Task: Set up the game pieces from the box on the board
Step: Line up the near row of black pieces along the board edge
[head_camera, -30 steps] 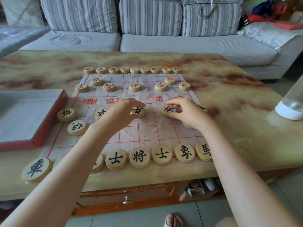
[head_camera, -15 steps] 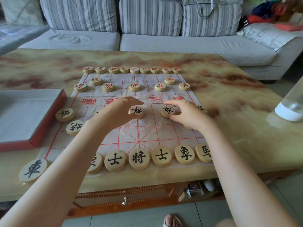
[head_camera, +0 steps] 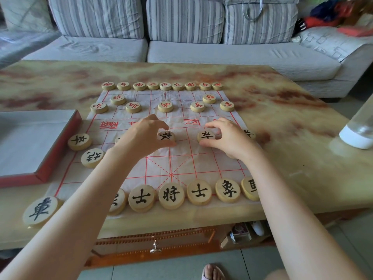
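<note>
Two black soldiers are being seated at once. The left hand (head_camera: 145, 137) pinches the centre soldier (head_camera: 166, 136) between thumb and curled fingers, and the right hand (head_camera: 228, 136) grips the neighbouring soldier (head_camera: 206, 136) the same way. Both discs lie flat on the cloth board (head_camera: 181, 158), in the near side's soldier row.

Across the river the red pieces (head_camera: 165, 86) stand ranked. Along the near edge runs the black back row (head_camera: 171, 196), with a black cannon (head_camera: 91, 158) and another soldier (head_camera: 79, 141) at the left margin. The red-walled box (head_camera: 58, 150) sits on the table (head_camera: 282, 138) just left of the board.

By the look of it, the set-up is in its closing step. What comes next is probably small work — nudging each disc squarely onto its line crossing, then letting go without dragging the wrinkled cloth, since a tug could shift the neighbours. Part of the right flank is hidden under the right wrist, so whether anything is missing there cannot be told.
</note>
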Motion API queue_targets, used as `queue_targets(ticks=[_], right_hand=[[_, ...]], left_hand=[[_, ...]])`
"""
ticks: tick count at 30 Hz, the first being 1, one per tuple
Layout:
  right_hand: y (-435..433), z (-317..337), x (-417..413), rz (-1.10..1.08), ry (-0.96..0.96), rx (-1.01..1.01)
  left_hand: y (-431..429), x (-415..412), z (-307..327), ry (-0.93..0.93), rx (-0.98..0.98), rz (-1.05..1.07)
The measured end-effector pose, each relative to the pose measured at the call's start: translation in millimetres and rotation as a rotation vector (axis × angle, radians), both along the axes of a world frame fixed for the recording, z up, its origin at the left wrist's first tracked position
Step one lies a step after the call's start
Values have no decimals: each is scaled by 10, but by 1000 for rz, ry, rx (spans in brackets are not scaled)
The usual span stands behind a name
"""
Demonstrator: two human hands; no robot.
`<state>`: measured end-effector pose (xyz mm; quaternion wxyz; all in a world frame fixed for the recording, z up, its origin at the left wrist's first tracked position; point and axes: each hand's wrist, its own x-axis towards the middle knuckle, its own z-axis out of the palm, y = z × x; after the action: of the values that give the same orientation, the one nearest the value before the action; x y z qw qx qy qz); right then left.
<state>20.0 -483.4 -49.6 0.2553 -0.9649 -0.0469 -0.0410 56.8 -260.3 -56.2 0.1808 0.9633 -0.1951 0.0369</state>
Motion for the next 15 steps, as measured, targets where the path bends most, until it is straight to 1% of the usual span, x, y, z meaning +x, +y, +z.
queue_targets(ticks=[4,9,15], right_hand=[[-12,42,-32,26,41,8],[5,34,-58,32,23,-7],[5,25,-41,29,23,5]], left_hand=[[20,3,55,42,13,-38],[35,-5,32,101,35,-80],[45,5,37,98,14,-112]])
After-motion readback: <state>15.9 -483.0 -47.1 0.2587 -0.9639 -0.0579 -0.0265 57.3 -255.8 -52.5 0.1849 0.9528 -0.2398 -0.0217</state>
